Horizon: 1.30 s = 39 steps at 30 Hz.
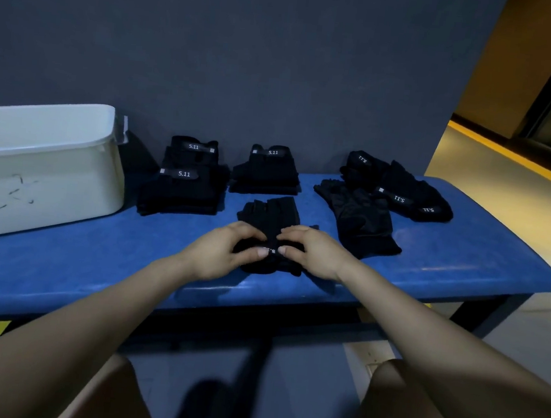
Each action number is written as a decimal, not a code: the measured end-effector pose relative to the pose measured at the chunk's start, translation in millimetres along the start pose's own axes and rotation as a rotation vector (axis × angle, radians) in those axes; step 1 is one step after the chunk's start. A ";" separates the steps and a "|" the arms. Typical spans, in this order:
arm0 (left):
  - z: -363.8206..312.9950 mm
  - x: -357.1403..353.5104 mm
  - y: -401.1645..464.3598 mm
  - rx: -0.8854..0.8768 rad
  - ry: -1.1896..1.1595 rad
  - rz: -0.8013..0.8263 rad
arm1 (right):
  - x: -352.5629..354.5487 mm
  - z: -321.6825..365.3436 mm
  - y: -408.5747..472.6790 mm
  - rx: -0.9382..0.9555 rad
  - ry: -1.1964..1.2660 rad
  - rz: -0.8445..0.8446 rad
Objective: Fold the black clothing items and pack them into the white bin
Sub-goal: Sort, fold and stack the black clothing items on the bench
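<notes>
Both hands (272,250) pinch black glove (268,216) between them.

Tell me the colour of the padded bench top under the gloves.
Blue: the padded bench top shows plainly in the head view.

Both forearms are bare from the bottom edge of the view up to the wrists, with no sleeve, watch or band showing on either. The left hand (222,249) and the right hand (313,250) wear no gloves or rings, and the thumbnails are short and unpainted. Two bare knees show at the bottom of the view.
</notes>
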<state>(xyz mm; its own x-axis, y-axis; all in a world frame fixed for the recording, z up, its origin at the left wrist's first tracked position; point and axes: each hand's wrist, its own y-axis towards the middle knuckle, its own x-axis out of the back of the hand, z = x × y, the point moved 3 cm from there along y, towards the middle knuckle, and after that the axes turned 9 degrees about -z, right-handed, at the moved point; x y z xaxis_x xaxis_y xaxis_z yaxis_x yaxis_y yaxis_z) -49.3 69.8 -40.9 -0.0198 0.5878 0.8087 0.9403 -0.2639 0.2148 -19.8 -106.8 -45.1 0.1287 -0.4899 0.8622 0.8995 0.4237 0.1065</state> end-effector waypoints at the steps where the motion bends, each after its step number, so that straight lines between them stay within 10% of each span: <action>1: 1.4 1.0 -3.4 -0.010 0.029 0.036 | 2.4 -0.4 -2.1 0.018 0.027 -0.076; 12: -4.5 7.4 -19.7 -0.140 0.336 0.081 | 7.6 -5.2 -36.2 0.143 -0.045 0.023; 22: 0.6 8.5 -15.6 0.304 -0.407 -0.146 | 22.0 5.1 -18.9 0.002 0.266 -0.175; 39: 6.8 7.9 -0.8 0.440 0.014 -0.364 | 14.5 10.4 1.7 -0.184 0.061 -0.373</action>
<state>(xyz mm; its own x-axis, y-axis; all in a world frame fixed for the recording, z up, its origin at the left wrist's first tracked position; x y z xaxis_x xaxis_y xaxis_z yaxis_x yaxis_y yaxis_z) -47.9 79.9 -38.4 -0.3704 0.5705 0.7331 0.9250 0.2985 0.2351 -20.7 -105.3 -27.2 -0.2007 -0.6307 0.7497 0.9479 0.0683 0.3112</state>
